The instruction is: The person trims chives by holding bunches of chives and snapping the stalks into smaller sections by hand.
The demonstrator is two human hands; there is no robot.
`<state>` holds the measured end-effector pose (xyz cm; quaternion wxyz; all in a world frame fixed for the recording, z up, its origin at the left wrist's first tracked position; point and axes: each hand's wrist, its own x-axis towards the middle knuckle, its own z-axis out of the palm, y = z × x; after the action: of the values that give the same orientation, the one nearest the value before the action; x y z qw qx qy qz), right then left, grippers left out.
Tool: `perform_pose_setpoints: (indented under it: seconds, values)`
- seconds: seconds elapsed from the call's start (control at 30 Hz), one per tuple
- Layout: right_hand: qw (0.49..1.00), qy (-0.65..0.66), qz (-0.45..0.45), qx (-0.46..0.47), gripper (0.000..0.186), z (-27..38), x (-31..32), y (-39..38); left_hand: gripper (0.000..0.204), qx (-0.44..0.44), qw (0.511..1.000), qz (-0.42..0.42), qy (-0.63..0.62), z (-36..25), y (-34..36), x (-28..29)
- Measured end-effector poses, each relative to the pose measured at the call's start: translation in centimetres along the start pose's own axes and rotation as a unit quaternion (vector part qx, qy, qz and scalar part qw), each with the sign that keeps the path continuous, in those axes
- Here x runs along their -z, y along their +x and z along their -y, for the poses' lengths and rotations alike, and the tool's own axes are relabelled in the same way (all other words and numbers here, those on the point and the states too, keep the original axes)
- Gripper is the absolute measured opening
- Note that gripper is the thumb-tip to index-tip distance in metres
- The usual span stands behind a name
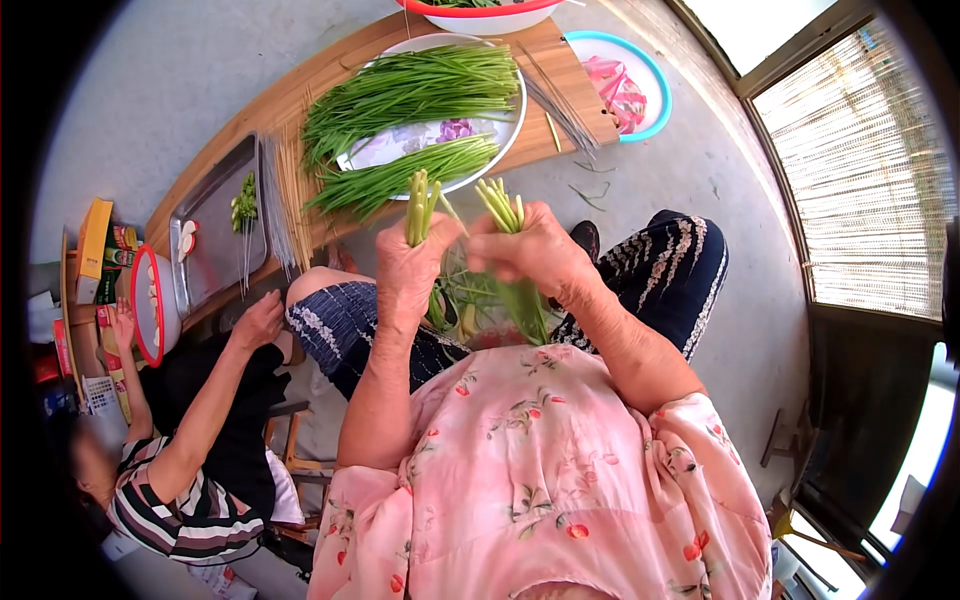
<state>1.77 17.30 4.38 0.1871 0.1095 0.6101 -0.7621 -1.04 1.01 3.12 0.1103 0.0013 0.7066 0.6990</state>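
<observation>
My left hand (405,268) is closed round a small bunch of garlic chives (418,208), pale stem ends upward. A second bunch (502,206) is gripped in my right hand (540,250), its green leaves hanging down over my lap. One loose stem slants between the two hands. Just beyond them, on the wooden table, a large white oval plate (385,155) with a purple flower pattern bears a thick pile of long green chives (410,92) and a smaller heap (405,177) along its near edge.
Thin wooden skewers (290,180) lie left of the plate, metal ones (562,108) right. A metal tray (212,215) holds skewered green pieces. A blue-rimmed basin (655,95) holds pink plastic. At left, a person in a striped top (180,500) sits by a red-rimmed bowl (160,300).
</observation>
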Motion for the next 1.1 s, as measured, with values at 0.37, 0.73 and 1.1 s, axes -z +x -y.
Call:
perform_pose_setpoints:
  seconds: [0.37, 0.73, 1.1]
  values:
    - [0.998, 0.057, 0.011, -0.004, 0.009, -0.7, 0.3, 0.0, 0.011, 0.048, 0.993, -0.02, -0.105, 0.4, -0.4, 0.3]
    - [0.996, 0.086, -0.037, 0.009, 0.006, -1.6, 1.6, 0.1, 0.014, 0.049, 0.99, -0.104, -0.084, 0.4, 0.1, 1.9]
    - [0.985, 0.169, 0.038, -0.011, 0.011, -2.8, 1.3, 0.6, 0.017, 0.065, 0.998, 0.003, -0.027, 0.7, -0.5, -1.0]
